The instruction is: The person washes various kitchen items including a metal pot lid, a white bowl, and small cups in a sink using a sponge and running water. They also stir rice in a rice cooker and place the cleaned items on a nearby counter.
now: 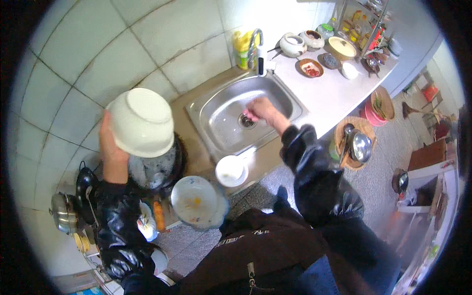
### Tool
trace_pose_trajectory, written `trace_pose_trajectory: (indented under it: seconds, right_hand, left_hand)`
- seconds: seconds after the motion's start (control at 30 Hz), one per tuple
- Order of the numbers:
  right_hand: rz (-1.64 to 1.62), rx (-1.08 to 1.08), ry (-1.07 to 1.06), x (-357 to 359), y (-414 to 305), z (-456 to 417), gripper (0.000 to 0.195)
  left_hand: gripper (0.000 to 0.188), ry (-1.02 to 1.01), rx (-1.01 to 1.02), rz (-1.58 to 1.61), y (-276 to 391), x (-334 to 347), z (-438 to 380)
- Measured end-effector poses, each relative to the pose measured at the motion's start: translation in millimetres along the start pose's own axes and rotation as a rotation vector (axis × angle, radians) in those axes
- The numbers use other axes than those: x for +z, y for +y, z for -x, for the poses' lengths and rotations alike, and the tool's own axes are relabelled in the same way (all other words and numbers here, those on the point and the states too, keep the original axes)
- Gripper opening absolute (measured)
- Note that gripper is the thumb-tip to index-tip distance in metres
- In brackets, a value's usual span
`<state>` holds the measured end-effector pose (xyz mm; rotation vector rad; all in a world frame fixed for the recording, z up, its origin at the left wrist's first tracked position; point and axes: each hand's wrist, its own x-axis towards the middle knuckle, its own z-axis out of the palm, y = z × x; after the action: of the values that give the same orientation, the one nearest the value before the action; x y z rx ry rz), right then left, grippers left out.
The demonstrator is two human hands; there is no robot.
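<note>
My left hand [112, 153] grips a large cream-white bowl [143, 125] by its side, with the base turned up towards me. Below the bowl, partly covered by it, sits a round dark-rimmed pan or lid [149, 173]. Over the drain [247, 121] of the stainless steel sink [225, 134] is my right hand [262, 110], its fingers bunched. Something pink shows at those fingertips, too blurred to tell whether it is an object or skin. Small white bowls [231, 171] stand by the sink's near edge. Closer to me is a large pale basin [193, 201] with food bits in it.
A curved faucet [258, 48] rises behind the sink. Ceramic jars [293, 46], small dishes [309, 68] and a condiment rack [363, 33] line the counter [313, 99] at right. A wicker basket [356, 125] holds metal ladles and a bowl. Pots [66, 214] stand at far left.
</note>
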<state>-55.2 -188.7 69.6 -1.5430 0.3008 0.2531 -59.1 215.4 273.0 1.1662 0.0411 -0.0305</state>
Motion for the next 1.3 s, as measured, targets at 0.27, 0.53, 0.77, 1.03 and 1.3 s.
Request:
trace_pose_trajectory:
  seconds: [0.27, 0.53, 0.77, 1.03, 1.3]
  right_hand:
    - [-0.213, 0.145, 0.104, -113, 41, -30, 0.015]
    - [-0.209, -0.026, 0.291, -164, 32, -132, 0.025]
    - [0.060, -0.011, 0.292, -176, 54, -176, 0.024]
    - [0.155, -0.015, 0.269, -182, 64, -188, 0.028]
    - [-0.146, 0.306, -0.063, -122, 66, -181, 0.028]
  left_hand:
    - [0.054, -0.099, -0.126, 0.105, -128, 145, -41]
    - [0.052, 0.025, -0.329, 0.188, -236, 162, -95]
    - [0.051, 0.162, -0.409, 0.197, -294, 153, -131]
    - [0.049, 0.229, -0.342, 0.207, -303, 154, -139]
    - [0.045, 0.437, -0.304, 0.167, -293, 166, -123]
